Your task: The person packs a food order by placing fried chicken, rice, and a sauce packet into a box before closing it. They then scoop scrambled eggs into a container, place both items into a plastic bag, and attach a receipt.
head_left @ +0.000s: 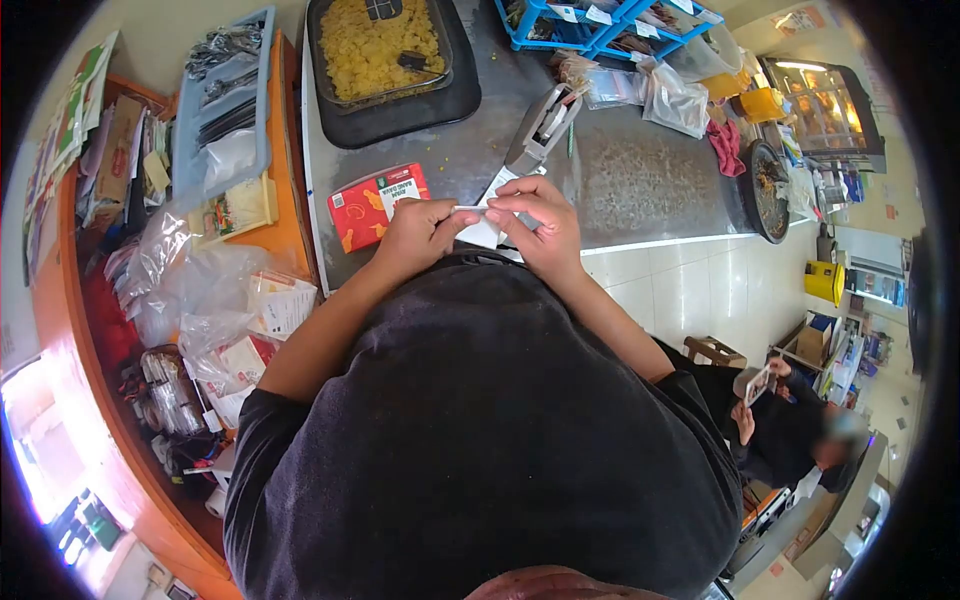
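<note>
My left hand (415, 232) pinches one end of a thin pale strip (468, 209) between thumb and fingers. At the strip's other end, my right hand (543, 225) is closed on it with thumb and fingertips. What the strip is made of is too small to tell. White paper (482, 235) shows below the fingers, close to my body. Just beyond my right hand lies a long grey and white device like a large stapler (541, 128). A red and white printed food box (378, 208) rests on the metal table beside my left hand.
A tray of yellow food (378, 50) with utensils stands on a black tray (400, 128). Blue racks (590, 40), plastic bags (672, 100), a red cloth (726, 147) and a round black pan (765, 190) are beyond. Shelves crowd the left; a person (790, 420) sits at lower right.
</note>
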Demonstrator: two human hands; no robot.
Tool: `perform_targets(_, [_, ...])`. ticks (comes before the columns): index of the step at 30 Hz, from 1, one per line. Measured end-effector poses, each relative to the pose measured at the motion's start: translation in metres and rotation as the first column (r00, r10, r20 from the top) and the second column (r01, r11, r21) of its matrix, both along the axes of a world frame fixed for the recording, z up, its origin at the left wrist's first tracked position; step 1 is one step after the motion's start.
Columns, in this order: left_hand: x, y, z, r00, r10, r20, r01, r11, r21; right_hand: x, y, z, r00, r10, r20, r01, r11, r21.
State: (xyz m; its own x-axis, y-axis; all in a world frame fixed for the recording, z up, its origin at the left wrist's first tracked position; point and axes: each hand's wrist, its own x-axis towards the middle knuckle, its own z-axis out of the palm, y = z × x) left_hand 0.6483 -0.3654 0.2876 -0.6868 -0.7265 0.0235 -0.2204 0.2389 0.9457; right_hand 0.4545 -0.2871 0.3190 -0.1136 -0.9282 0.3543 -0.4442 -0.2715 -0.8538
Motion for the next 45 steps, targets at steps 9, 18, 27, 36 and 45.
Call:
perform_targets(9, [-0.010,-0.007,-0.034,0.988,-0.005,0.157,0.008,1.000,-0.017,-0.047,-0.002,-0.021,0.662,-0.124,0.740,-0.022,0.983,0.184])
perform_targets(18, [-0.035,-0.015,-0.022,0.992,0.099,-0.074,-0.122,0.870,-0.478,-0.050,-0.018,-0.042,0.669,-0.014,0.743,-0.321,0.896,0.306])
perform_targets(27, [-0.041,0.000,-0.002,0.913,0.231,-0.337,-0.105,0.930,0.354,-0.038,-0.026,-0.040,0.618,-0.158,0.770,-0.133,0.944,0.300])
perform_targets(36, [-0.024,-0.031,0.010,0.976,-0.007,-0.218,0.059,0.970,0.234,-0.053,-0.029,-0.014,0.942,0.205,0.266,-0.228,0.972,0.061])
perform_targets(45, [-0.040,-0.017,0.032,0.968,0.137,-0.210,-0.182,0.960,-0.215,-0.029,-0.022,-0.023,0.710,0.035,0.703,-0.208,0.965,0.161])
